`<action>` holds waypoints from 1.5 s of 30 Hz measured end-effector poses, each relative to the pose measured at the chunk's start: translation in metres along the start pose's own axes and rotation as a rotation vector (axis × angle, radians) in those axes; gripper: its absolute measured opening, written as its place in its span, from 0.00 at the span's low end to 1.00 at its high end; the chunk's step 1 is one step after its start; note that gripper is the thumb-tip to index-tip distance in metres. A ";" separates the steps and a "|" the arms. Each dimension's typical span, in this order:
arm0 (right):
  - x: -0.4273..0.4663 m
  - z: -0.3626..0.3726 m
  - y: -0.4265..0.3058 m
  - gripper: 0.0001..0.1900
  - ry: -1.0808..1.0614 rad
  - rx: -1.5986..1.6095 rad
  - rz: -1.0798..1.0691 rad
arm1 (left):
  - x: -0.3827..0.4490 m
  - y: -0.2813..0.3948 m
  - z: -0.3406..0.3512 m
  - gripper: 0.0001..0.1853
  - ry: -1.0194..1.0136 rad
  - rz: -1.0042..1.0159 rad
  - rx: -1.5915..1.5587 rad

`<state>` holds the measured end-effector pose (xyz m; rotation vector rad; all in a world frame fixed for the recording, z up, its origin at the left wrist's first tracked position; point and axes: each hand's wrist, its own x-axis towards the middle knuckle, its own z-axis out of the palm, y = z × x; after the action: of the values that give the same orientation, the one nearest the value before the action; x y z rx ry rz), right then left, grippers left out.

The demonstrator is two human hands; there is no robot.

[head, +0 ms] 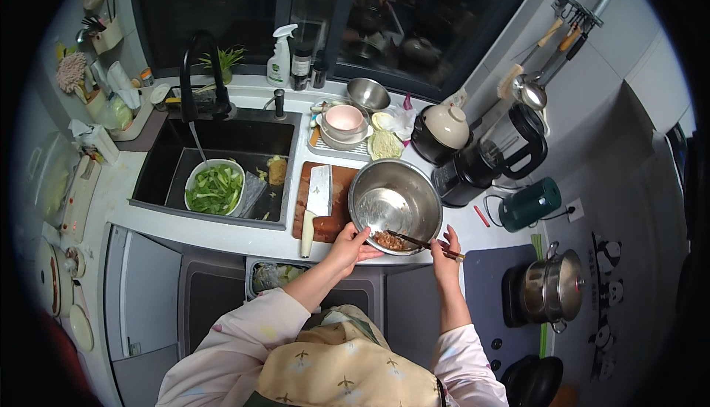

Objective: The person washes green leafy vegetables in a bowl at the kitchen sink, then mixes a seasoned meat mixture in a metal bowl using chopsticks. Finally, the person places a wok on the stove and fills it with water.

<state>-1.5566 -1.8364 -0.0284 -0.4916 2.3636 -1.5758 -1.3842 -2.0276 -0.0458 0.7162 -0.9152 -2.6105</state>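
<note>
My left hand (350, 249) grips the near left rim of a stainless steel bowl (413, 196), which tilts towards me at the counter's edge. Dark chopsticks (424, 243) are in my right hand (445, 251), at the bowl's near right side, their tips at a small heap of minced meat (389, 240) low in the bowl. Left of the bowl, a cleaver (319, 190) with a pale handle lies on a brown cutting board (338, 226). In the black sink (166, 163), water runs from the faucet (188, 85) into a white bowl (191, 207) of cut green leaves (216, 188).
Behind the steel bowl are a rack with stacked bowls (344, 118), a halved cabbage (385, 145), a lidded clay pot (444, 127) and a blender (510, 140). A green appliance (530, 204) lies to the right, a steel pot (549, 290) stands nearer me. Below the counter hangs a scrap bin (277, 274).
</note>
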 end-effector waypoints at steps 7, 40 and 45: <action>0.013 0.026 0.031 0.47 -0.108 0.455 0.406 | 0.016 -0.010 -0.018 0.10 0.097 -0.012 0.059; -0.101 0.441 -0.212 0.19 -0.515 -0.350 -0.487 | 0.048 0.271 -0.516 0.42 -0.907 0.394 2.486; -0.032 0.558 -0.237 0.20 -0.559 -0.337 -0.691 | 0.077 0.210 -0.619 0.37 -0.579 -0.229 2.395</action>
<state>-1.2762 -2.3750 -0.0202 -1.7115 2.0961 -1.0121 -1.0942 -2.5305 -0.3563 0.1548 -3.7987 -0.2958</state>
